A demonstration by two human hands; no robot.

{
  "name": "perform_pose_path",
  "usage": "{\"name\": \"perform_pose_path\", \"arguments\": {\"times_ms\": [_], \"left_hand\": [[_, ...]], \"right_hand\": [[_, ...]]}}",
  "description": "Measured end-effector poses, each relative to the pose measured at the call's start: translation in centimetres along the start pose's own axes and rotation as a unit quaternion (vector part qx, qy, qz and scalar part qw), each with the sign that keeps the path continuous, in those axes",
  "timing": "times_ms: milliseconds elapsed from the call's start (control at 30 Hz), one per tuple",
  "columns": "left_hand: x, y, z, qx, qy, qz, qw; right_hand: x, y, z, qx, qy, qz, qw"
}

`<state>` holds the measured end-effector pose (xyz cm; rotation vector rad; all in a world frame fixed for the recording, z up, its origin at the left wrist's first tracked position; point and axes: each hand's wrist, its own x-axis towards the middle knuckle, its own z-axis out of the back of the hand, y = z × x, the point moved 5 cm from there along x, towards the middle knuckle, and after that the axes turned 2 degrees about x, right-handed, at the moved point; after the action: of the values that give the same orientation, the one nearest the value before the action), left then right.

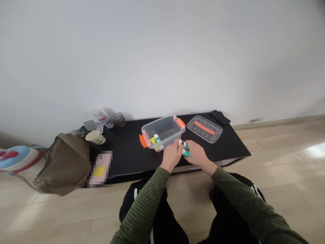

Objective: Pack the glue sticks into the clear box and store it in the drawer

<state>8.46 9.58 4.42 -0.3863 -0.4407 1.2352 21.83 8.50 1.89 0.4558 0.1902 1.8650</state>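
"Two small, round white-and-green tubes are in the hands, I think. Fingers cover some of them, so I may have the count wrong."

"How are the hands?"

"Close together. The bare left hand pinches the white end, and the bare right hand curls round the green end."

"Where's that, if the clear plastic box with orange handles is the middle of a clock?"

"At four o'clock, just beside the box. Inside the box, toward eight, lie a little yellow tube and another white-and-green tube."

"What's at three?"

"A flat, clear plastic lid with an orange strip. Past it, between two and three, is a black remote with buttons."

"And nine?"

"A white paper cup with green marks. A dark see-through glass is near half past nine. A big brown cloth bag is farther out, a bit below nine."

"What's under the box?"

"A long black table."
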Motion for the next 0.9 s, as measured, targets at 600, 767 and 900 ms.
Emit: {"name": "perform_pose_path", "arguments": {"times_ms": [600, 767, 900], "left_hand": [[1.9, -0.3, -1.4, 0.041, 0.037, 0.117, 0.992], [2.4, 0.2, -2.7, 0.165, 0.077, 0.055, 0.982], [2.9, 0.9, -5.6, 0.218, 0.127, 0.034, 0.967]], "right_hand": [[0.1, -3.8, 0.6, -0.070, 0.102, -0.137, 0.983], [0.3, -9.6, -0.8, 0.018, 0.197, -0.289, 0.937], [1.5, -11.5, -0.9, -0.001, 0.131, -0.350, 0.928]]}}
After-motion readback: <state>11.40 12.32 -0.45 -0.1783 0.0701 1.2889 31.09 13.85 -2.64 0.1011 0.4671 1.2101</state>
